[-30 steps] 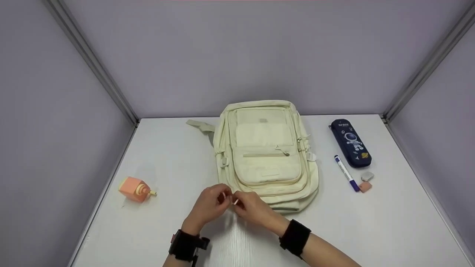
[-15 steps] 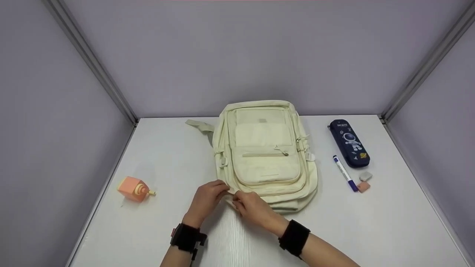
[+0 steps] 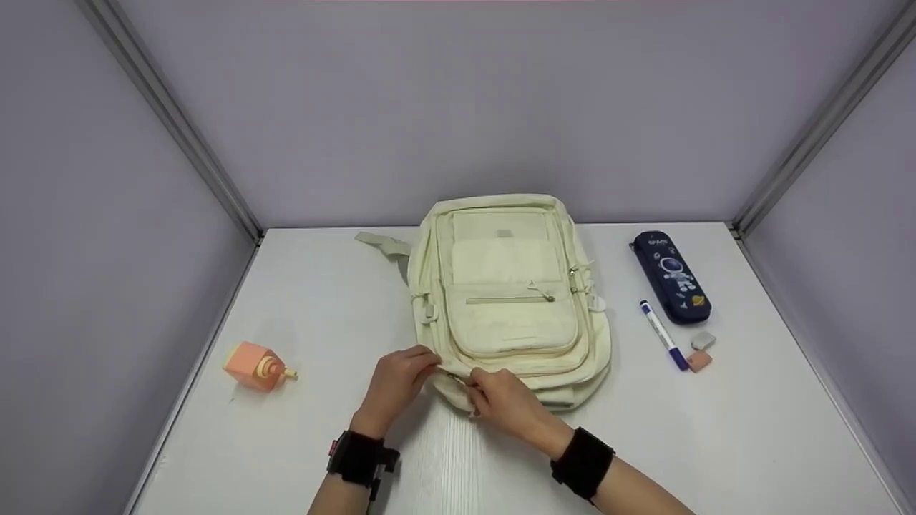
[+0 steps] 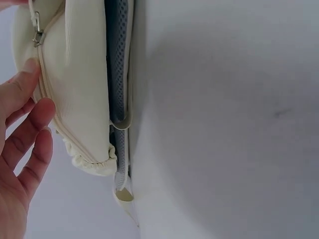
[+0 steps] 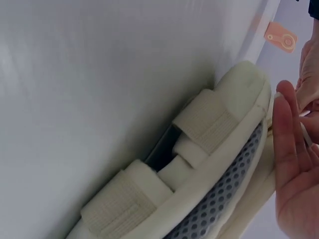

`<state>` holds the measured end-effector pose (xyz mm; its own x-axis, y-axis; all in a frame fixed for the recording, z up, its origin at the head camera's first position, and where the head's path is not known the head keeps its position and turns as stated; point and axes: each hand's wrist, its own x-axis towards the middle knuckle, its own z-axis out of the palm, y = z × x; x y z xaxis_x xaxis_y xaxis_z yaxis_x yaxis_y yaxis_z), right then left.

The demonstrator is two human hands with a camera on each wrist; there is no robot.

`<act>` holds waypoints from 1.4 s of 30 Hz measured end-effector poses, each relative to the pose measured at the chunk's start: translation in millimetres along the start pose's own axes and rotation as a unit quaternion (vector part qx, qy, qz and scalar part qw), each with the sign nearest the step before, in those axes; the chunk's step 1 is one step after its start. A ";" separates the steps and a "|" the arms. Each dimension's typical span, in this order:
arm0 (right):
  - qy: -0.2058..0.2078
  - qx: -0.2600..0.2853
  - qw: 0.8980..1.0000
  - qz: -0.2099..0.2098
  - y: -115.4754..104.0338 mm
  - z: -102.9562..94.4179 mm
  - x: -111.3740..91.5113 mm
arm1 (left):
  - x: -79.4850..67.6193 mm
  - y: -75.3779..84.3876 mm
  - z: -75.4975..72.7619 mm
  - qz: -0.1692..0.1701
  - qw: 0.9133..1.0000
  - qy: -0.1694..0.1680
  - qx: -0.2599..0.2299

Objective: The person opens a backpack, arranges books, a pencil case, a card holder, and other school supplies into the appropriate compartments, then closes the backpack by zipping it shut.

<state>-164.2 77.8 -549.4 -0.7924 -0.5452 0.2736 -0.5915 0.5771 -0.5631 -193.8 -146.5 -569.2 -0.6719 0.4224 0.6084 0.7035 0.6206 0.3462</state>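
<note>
A cream backpack (image 3: 509,261) lies on the table with its front pockets facing up. At its near left corner my left hand (image 3: 393,384) pinches the fabric beside a zipper (image 4: 46,82) between thumb and fingers. Farther right along the same near edge, my right hand (image 3: 508,405) is curled and grips the zipper's pull (image 4: 37,21); only a bit of that hand shows in the left wrist view. The metal slider (image 4: 38,38) sits beyond the left fingertips. Grey mesh (image 5: 214,199) and strap webbing (image 5: 207,117) on the bag's underside appear in the right wrist view.
An orange box-shaped bottle (image 3: 257,366) with a yellow nozzle lies at left. On the right are a dark blue astronaut pencil case (image 3: 671,277), a blue-and-white marker (image 3: 664,335), a grey eraser (image 3: 703,340) and a pink eraser (image 3: 698,360). Panels enclose the white table (image 3: 322,300).
My hands were close together at the bag's near left corner. My left hand has settled on the fabric there, while the right has moved rightward along the near edge.
</note>
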 end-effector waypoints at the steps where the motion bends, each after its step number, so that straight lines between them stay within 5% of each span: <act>1: 0.002 -0.006 1.000 -0.001 0.2 -1.9 -0.5 | 1.3 0.6 -0.8 0.002 1.000 0.000 0.001; 16: 0.022 -0.002 1.000 0.000 27.7 -32.0 -21.7 | 8.1 0.9 -3.6 0.005 1.000 0.015 -0.015; 24: 0.002 0.076 0.997 -0.001 48.5 -52.5 -38.4 | 7.9 1.7 -3.3 -0.011 1.000 0.000 -0.013; 32: -0.020 0.132 0.990 0.047 68.1 -74.8 -56.2 | 7.6 4.1 -4.2 -0.019 1.000 0.000 -0.011; 42: -0.031 0.012 0.997 0.064 63.1 -75.3 -49.2 | 13.2 17.3 0.3 0.007 0.999 -0.025 0.035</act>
<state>-173.8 186.8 -539.7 -0.8499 -0.5049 0.1509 -0.4822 0.6297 -0.6090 -190.6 -130.0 -555.4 -0.6741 0.4625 0.5759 0.6960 0.6589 0.2854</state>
